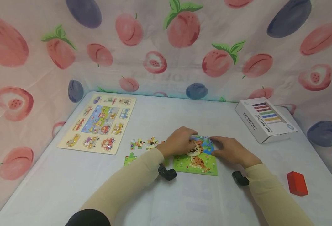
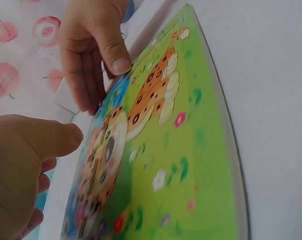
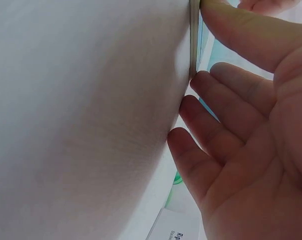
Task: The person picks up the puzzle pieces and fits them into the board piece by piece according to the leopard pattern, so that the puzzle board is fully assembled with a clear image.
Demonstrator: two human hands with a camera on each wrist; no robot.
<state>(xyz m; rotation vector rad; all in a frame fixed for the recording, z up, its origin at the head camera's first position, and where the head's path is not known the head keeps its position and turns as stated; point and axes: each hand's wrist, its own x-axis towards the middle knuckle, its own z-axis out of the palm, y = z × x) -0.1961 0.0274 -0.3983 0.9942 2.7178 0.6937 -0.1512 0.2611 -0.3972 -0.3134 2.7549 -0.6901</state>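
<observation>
A square jigsaw puzzle [image 1: 195, 164] with a spotted leopard cub on green grass under blue sky lies flat in the middle of the table. My left hand [image 1: 180, 141] reaches over its upper left part, fingertips near the far edge. In the left wrist view, the thumb of that hand [image 2: 20, 165] is extended beside the printed face. At the upper right corner is my right hand [image 1: 232, 150], its thumb and index finger touching the board's edge. The right wrist view shows this hand [image 3: 241, 135] with fairly straight fingers, their tips down at the table.
Loose jigsaw pieces [image 1: 152, 142] lie left of the puzzle, partly covered by my left arm. A wooden vehicle puzzle board [image 1: 120, 103] is at the back left. At the back right stands a white box [image 1: 250, 121], with a red block [image 1: 297, 183] nearer on the right.
</observation>
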